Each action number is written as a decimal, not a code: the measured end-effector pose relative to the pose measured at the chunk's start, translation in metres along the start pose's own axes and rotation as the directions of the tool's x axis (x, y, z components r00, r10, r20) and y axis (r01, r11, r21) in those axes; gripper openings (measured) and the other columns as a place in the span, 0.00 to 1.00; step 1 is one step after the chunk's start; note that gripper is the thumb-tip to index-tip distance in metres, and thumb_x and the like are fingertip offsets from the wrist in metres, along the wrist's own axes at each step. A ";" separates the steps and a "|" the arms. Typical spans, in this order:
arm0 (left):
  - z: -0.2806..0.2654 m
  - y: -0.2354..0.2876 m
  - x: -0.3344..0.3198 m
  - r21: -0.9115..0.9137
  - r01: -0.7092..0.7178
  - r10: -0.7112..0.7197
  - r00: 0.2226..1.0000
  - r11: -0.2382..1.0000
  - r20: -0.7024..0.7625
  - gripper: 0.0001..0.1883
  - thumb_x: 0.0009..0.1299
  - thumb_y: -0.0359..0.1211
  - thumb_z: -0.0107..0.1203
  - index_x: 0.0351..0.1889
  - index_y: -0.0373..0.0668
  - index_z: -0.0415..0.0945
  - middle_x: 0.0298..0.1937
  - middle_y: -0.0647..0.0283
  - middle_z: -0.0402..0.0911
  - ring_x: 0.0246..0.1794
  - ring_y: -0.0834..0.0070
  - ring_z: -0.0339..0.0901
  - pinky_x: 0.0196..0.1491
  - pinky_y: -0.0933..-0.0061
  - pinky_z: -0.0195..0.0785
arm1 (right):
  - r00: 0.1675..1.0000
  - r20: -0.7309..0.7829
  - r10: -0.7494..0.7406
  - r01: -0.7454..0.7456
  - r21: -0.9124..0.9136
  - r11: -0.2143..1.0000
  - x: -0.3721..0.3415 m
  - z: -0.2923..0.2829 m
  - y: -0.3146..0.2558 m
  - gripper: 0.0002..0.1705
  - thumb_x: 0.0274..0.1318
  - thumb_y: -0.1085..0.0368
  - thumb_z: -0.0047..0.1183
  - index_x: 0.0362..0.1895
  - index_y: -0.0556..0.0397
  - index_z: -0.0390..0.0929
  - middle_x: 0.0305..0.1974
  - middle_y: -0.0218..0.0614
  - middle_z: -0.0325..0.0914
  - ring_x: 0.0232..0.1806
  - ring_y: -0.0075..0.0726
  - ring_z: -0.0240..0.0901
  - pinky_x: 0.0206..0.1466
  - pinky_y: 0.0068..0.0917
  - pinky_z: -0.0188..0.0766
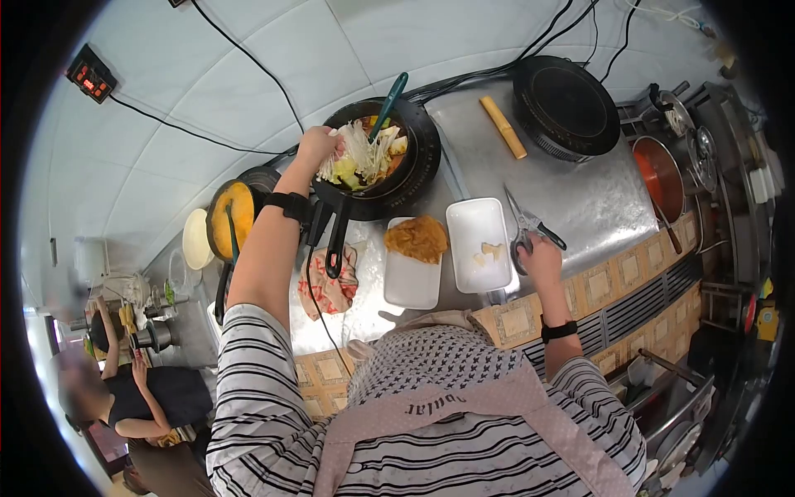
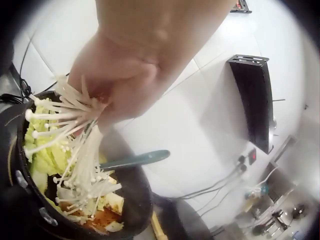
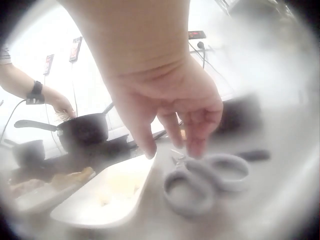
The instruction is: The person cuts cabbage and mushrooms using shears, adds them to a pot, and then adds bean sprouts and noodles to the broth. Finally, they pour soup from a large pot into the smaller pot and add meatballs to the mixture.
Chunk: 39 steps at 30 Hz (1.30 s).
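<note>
Mushrooms (image 2: 82,165) hang in a loose white bunch from the fingers of the left hand (image 1: 319,149), which grasp one end of it; the thin stems fan out beneath those fingers into the pot (image 2: 137,207). Below the same fingers, green leaves (image 2: 50,157), pale chunks and some reddish liquid show inside the pot. A green utensil (image 1: 392,98) leans in it, to the right of the left fingers, its handle sticking up past the rim.

The right hand (image 1: 542,261) has its fingers released, loosely bent just over the handles of the scissors (image 3: 206,184); whether a fingertip touches them I cannot tell. Just to the right of these fingers lies a black-handled knife (image 1: 552,237), and just to their left stands a white tray (image 1: 474,222) with a few pale pieces (image 1: 490,250) in it. Farther left of the right fingers is a second tray (image 1: 411,290) bearing a brown slab (image 1: 416,238). Nearer the wearer than the left fingers, a crumpled red-and-pale wrap (image 1: 329,282) lies on the tabletop (image 1: 596,186). Beyond the right fingers lies a bamboo stick (image 1: 503,127), with a black cooker (image 1: 567,108) to the right of it.
</note>
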<state>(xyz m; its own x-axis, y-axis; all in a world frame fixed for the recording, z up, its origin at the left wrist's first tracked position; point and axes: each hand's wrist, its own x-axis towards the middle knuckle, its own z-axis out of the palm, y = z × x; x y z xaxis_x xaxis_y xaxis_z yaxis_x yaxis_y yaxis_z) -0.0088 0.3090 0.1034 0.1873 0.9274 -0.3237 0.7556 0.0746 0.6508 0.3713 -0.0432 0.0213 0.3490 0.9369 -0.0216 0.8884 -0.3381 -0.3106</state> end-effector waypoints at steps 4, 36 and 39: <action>0.000 0.053 -0.046 0.194 0.002 0.009 0.998 0.981 -0.054 0.22 0.53 0.42 0.63 0.34 0.29 0.77 0.29 0.51 0.80 0.31 0.65 0.79 0.35 0.68 0.69 | 0.997 -0.048 -0.064 0.069 0.124 0.990 -0.016 0.002 -0.005 0.21 0.39 0.61 0.60 0.41 0.53 0.77 0.32 0.44 0.75 0.36 0.48 0.73 0.39 0.38 0.70; 0.061 -0.260 -0.299 0.317 -0.535 0.541 0.838 0.783 0.077 0.24 0.62 0.36 0.52 0.58 0.54 0.65 0.64 0.58 0.58 0.66 0.57 0.50 0.60 0.53 0.51 | 0.924 0.102 -0.368 0.224 0.635 0.739 -0.158 0.046 -0.422 0.09 0.49 0.71 0.55 0.38 0.59 0.77 0.29 0.36 0.74 0.28 0.27 0.68 0.33 0.19 0.66; 0.104 -0.287 -0.276 0.358 -0.483 0.395 0.871 0.799 0.293 0.29 0.61 0.39 0.50 0.63 0.56 0.62 0.72 0.61 0.45 0.72 0.53 0.34 0.69 0.50 0.22 | 0.769 -0.068 -0.636 0.581 0.489 0.651 -0.124 0.060 -0.522 0.27 0.49 0.62 0.57 0.55 0.54 0.69 0.41 0.40 0.71 0.35 0.37 0.69 0.38 0.26 0.68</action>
<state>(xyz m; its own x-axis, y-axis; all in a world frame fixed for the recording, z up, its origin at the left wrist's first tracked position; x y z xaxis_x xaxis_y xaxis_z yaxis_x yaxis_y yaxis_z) -0.2119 -0.0068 -0.0654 0.6457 0.7294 -0.2258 0.7377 -0.5197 0.4310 -0.1536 0.0224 0.1291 -0.2762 0.9293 0.2451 0.6353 0.3679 -0.6790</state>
